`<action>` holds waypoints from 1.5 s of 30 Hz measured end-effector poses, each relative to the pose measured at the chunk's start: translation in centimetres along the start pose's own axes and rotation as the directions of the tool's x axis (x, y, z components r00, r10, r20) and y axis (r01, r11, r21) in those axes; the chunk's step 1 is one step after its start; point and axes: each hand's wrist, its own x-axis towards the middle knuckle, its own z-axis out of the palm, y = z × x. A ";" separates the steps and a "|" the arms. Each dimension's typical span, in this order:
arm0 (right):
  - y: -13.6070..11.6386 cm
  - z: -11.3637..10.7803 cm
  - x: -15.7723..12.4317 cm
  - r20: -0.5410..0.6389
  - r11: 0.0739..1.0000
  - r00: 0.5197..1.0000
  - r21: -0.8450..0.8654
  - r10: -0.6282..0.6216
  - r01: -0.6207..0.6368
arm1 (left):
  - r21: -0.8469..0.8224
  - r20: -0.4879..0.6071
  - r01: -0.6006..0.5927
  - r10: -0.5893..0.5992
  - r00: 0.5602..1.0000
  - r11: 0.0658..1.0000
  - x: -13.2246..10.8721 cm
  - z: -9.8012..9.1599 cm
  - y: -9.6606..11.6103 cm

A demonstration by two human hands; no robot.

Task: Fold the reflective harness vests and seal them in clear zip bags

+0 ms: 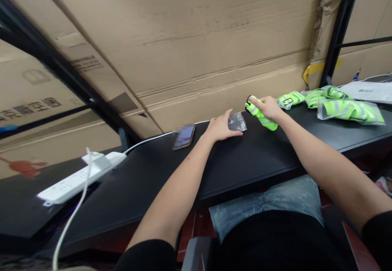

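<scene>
My left hand (220, 126) rests on the black desk (245, 160), its fingertips at the edge of a small transparent plastic bag (237, 122). The fingers hide part of the bag. My right hand (268, 108) is on a rolled neon-yellow reflective vest (261, 118), with its fingers wrapped over the top of the roll. The bag and the roll lie close together, a short gap between them.
Further right lie more neon-yellow reflective vests (350, 111), some in transparent bags, and white papers (367, 91). A phone (183, 137) lies left of my left hand. A white power strip (81, 177) and its cable sit at the left. Cardboard boxes (183, 46) stand behind the desk.
</scene>
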 end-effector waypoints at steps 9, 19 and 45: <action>-0.3 -1.5 -0.5 0.282 0.994 0.959 -0.110 0.025 0.007 | -0.159 -0.117 -0.160 0.142 0.983 0.974 -0.8 -0.9 0.0; -2.2 -1.3 -1.1 0.281 0.938 0.956 -0.301 -0.087 0.174 | -0.091 -0.112 -0.187 0.176 0.978 0.978 -0.8 -0.9 0.2; -1.6 3.3 -0.7 0.533 0.867 0.839 -0.463 0.107 0.184 | 0.079 0.025 -0.294 0.293 0.956 0.953 0.0 1.5 4.5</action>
